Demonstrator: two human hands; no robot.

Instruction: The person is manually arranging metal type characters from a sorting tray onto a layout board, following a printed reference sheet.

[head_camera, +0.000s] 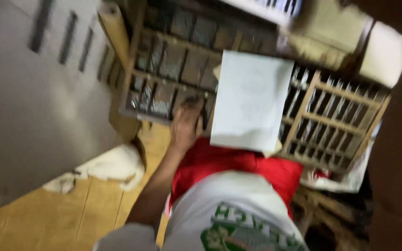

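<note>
Head view is showing the left hand (185,122) reaching, fingers curled, into the near edge of the compartmented wooden type case (173,69), likely heavy and rigid, best gripped by its frame; right hand is lying outside view.

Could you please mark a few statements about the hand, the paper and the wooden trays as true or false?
1. The left hand reaches into a compartmented wooden tray. True.
2. A white sheet of paper lies over the trays. True.
3. The cloth under the paper is blue. False: the cloth is red.
4. The left hand holds the paper. False: it is beside the paper, at the tray.
</note>
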